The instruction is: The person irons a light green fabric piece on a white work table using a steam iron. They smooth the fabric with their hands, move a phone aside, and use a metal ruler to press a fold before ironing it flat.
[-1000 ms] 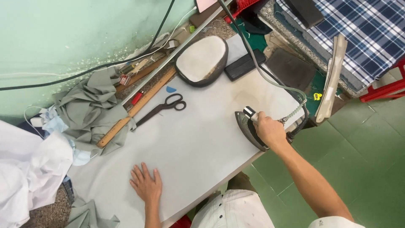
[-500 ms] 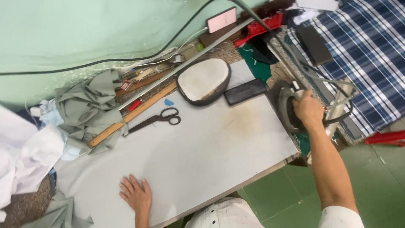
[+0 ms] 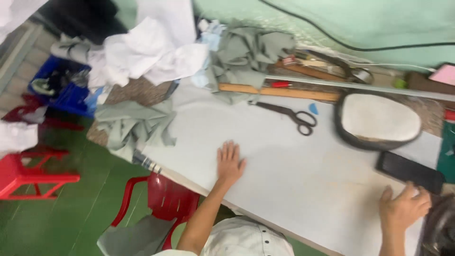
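My left hand (image 3: pixel 230 163) lies flat, fingers spread, on the white padded board (image 3: pixel 294 175) near its front edge. At the board's right end my right hand (image 3: pixel 403 208) rests with loosely bent fingers and holds nothing. It sits just below a black rectangular block (image 3: pixel 410 171). The dark iron (image 3: pixel 438 232) stands right beside it at the frame's edge, mostly cut off. Black scissors (image 3: pixel 294 114) lie above my left hand, with a small blue chalk (image 3: pixel 313 108) next to them.
An oval pressing cushion (image 3: pixel 379 121) sits at the right, behind it a wooden ruler (image 3: pixel 279 91) and a metal bar (image 3: pixel 360 86). Grey cloth (image 3: pixel 135 125) and white cloth (image 3: pixel 147 57) pile at the left end. A red chair (image 3: pixel 166 199) and red stool (image 3: pixel 28 173) stand below.
My right hand carried the iron off to the board's right end and let go of it. The view has swung left. My left hand stays flat on the board.
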